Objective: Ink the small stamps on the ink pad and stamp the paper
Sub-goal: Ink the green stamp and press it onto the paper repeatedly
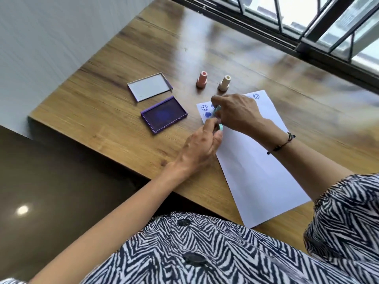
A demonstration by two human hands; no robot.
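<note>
— Looking from the head view, what was held?
— A teal stamp was clamped in the right hand fingers over the paper; its teal cap was pinched by the left hand.
— And the ink pad?
— It was left open on the bench, beside the paper.

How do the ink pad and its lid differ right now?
The ink pad is dark purple with a blue inked centre; the lid looks pale grey inside a thin purple rim. The pad lies nearer the person and closer to the paper; the lid lies farther back. Both are rectangular, lie flat on the table, apart, untouched by either hand.
</note>
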